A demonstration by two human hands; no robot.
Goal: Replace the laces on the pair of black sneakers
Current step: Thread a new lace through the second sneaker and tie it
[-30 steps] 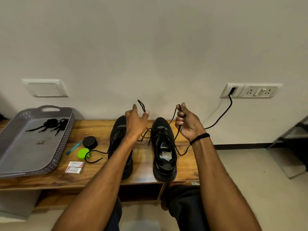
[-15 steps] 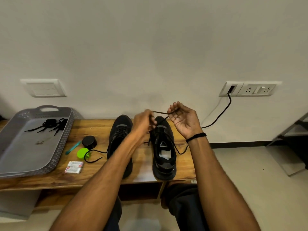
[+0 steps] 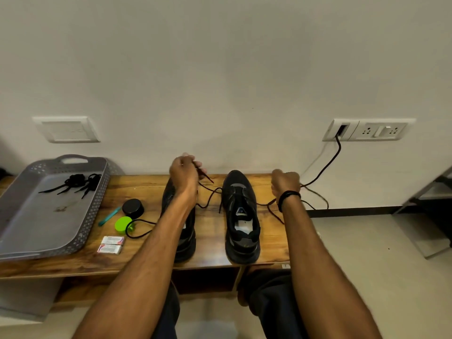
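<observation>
Fingers (image 3: 201,165) of your left hand (image 3: 184,173) curl tight on one end of the black lace (image 3: 205,174), its stiff tip jutting toward the right sneaker (image 3: 241,211); your right hand (image 3: 285,182) is balled into a fist out past that shoe's far side, and the lace's other end appears to run into it, though the grip itself is hidden behind the knuckles; between the two hands the lace sags to the worktop (image 3: 212,241) and passes through the right sneaker's eyelets; how many are filled is hard to read, black on black; the spread of your hands looks like a snugging pull, so this shoe seems partly laced, with further eyelets and the knot left to do; the left sneaker (image 3: 188,248) stands just beside it, mostly under your forearm, so its lacing cannot be judged; a thin black cord (image 3: 139,234) loops from its side toward a green cap (image 3: 122,223), perhaps that shoe's lace; farther left, a tangle of black laces (image 3: 73,182) lies in the grey tray (image 3: 105,182), probably the old pair already pulled out; a power cable (image 3: 335,157) from the wall socket trails behind your right hand, easily mistaken for the lace.
</observation>
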